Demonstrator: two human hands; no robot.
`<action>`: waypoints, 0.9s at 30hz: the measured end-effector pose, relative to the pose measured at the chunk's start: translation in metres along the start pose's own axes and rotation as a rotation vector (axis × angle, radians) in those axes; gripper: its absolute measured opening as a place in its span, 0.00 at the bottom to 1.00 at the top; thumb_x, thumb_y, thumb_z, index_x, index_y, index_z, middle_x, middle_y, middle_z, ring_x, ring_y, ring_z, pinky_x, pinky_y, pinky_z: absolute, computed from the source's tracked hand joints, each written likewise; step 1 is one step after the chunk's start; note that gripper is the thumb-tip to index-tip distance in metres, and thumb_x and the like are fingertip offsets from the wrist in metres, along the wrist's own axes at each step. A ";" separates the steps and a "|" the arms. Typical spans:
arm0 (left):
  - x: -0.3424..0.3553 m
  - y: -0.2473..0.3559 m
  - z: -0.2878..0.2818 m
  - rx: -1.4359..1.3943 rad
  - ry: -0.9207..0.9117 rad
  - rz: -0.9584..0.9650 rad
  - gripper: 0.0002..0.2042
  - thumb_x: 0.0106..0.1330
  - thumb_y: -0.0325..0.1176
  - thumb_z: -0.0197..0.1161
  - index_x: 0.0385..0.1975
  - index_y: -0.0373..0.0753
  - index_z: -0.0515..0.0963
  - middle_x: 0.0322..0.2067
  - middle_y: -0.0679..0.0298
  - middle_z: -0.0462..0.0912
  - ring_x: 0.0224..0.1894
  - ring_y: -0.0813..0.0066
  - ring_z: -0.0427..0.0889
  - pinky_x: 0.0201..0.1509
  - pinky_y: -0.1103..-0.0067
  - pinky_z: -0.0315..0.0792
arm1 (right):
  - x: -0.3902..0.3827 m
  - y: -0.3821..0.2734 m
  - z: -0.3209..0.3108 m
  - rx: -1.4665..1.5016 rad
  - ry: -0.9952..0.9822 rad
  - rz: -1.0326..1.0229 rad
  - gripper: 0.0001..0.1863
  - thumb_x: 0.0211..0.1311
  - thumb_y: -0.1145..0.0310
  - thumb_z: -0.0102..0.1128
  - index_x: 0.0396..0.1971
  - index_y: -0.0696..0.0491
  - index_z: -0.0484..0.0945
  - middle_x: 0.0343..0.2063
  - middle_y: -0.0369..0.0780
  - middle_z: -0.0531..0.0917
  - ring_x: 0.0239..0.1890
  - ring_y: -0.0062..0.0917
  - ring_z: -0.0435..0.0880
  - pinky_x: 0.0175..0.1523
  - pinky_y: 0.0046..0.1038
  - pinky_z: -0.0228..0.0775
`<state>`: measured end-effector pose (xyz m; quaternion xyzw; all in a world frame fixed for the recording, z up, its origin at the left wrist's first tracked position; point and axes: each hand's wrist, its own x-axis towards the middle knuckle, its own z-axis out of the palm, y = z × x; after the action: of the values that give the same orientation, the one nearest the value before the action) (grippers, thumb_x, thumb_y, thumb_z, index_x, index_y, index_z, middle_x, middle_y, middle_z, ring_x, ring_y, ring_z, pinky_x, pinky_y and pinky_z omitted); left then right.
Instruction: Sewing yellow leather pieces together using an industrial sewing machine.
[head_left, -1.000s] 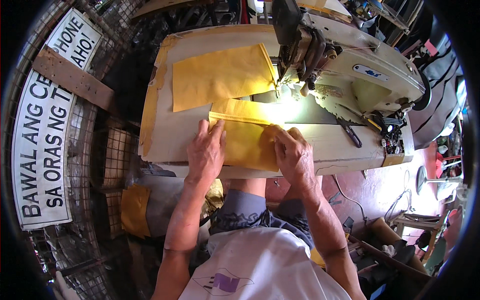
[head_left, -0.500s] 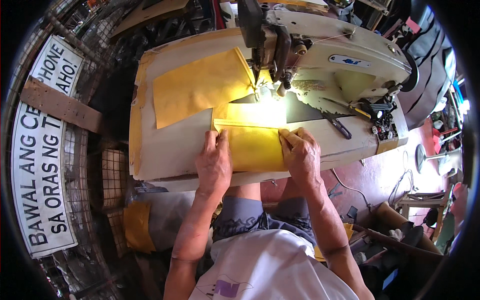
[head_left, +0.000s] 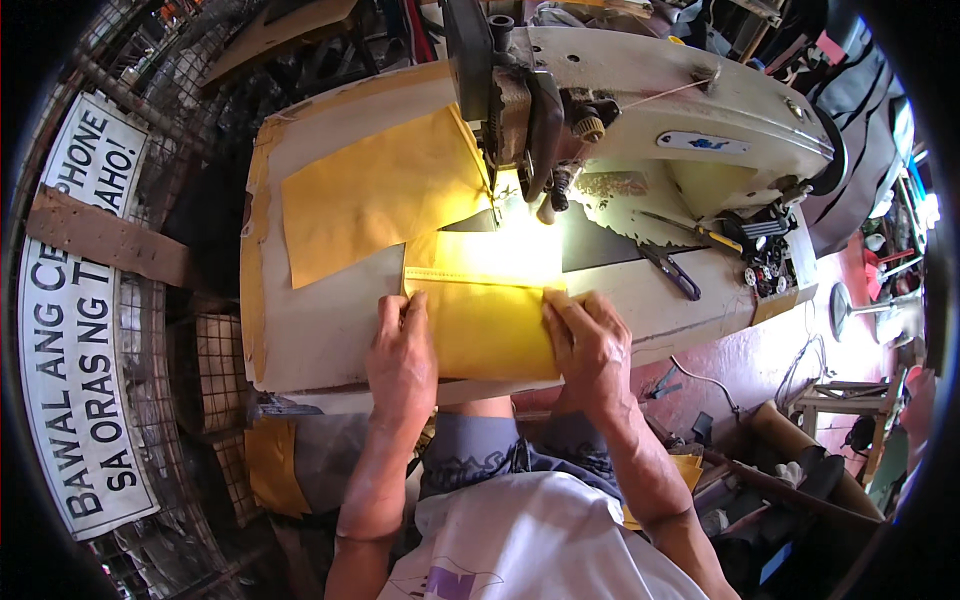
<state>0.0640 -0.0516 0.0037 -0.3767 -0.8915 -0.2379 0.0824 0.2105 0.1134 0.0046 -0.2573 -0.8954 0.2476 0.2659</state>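
A yellow fabric piece (head_left: pixel 485 340) with a raised band across its upper part lies on the sewing table, under the bright machine light. My left hand (head_left: pixel 402 355) pinches its left edge just below the band. My right hand (head_left: pixel 595 355) grips its right edge at about the same height, fingers curled and thumb against the fabric. Behind it, a second yellow piece (head_left: pixel 370 190) lies at an angle, reaching to the presser area of the sewing machine (head_left: pixel 635 125). The fabric nearest the needle is washed out by glare.
Right of the fabric lie dark snips (head_left: pixel 675 275), a yellow-handled tool (head_left: pixel 720 236) and bobbins (head_left: pixel 765 275) by the machine bed. A wire mesh (head_left: pixel 220 460) with a wooden slat (head_left: pixel 110 240) borders the left. More yellow material (head_left: pixel 275 465) sits below the table's left side.
The view has shifted, setting the scene lower in the picture. Both hands and the front fabric have slid slightly rightward relative to the needle.
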 end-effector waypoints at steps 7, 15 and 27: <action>0.030 -0.047 -0.021 -0.170 -0.127 0.200 0.15 0.62 0.18 0.63 0.49 0.34 0.81 0.38 0.59 0.77 0.36 0.58 0.83 0.38 0.68 0.79 | -0.018 -0.025 -0.005 0.077 -0.077 -0.054 0.18 0.59 0.69 0.69 0.50 0.53 0.82 0.29 0.41 0.78 0.31 0.38 0.78 0.40 0.38 0.73; 0.084 -0.065 -0.010 -0.291 -0.231 0.351 0.12 0.63 0.22 0.66 0.47 0.39 0.84 0.37 0.61 0.79 0.37 0.62 0.84 0.38 0.70 0.79 | 0.003 -0.022 0.008 0.037 -0.171 -0.066 0.16 0.58 0.69 0.69 0.46 0.53 0.80 0.31 0.42 0.77 0.35 0.39 0.75 0.44 0.41 0.68; 0.083 -0.062 -0.001 -0.175 -0.168 0.359 0.13 0.62 0.21 0.65 0.46 0.41 0.84 0.36 0.62 0.79 0.36 0.60 0.85 0.39 0.69 0.81 | 0.003 -0.029 0.020 0.004 -0.119 -0.089 0.06 0.61 0.74 0.64 0.35 0.55 0.75 0.33 0.47 0.73 0.36 0.42 0.73 0.44 0.44 0.68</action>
<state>-0.0385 -0.0373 0.0091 -0.5535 -0.7899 -0.2636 0.0159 0.1864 0.0870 0.0077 -0.2013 -0.9197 0.2522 0.2236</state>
